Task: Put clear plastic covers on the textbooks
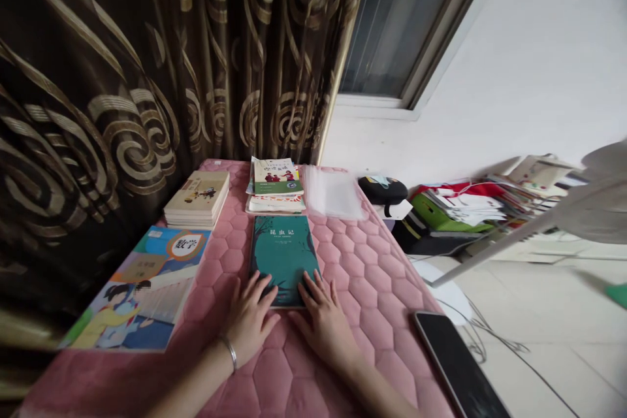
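A teal-green book [283, 255] lies closed on the pink quilted surface [274, 372], its cover facing up. My left hand [251, 313] rests with fingers spread on the book's lower left corner; a silver bracelet circles that wrist. On the lower right corner lies my right hand [326, 317], fingers also stretched out. Neither hand is wrapped round anything. Left of the book is a colourful textbook [147, 287], and behind that a stack of beige books [198, 196]. Just beyond the teal book sits a pile of thin booklets [277, 183].
Clear plastic sleeves [336, 192] lie at the back right. A black phone [458, 362] lies along the right edge. A black case [382, 191] stands past the far right edge. Patterned curtains [142, 130] hang on the left; a fan stand [494, 241] is on the right.
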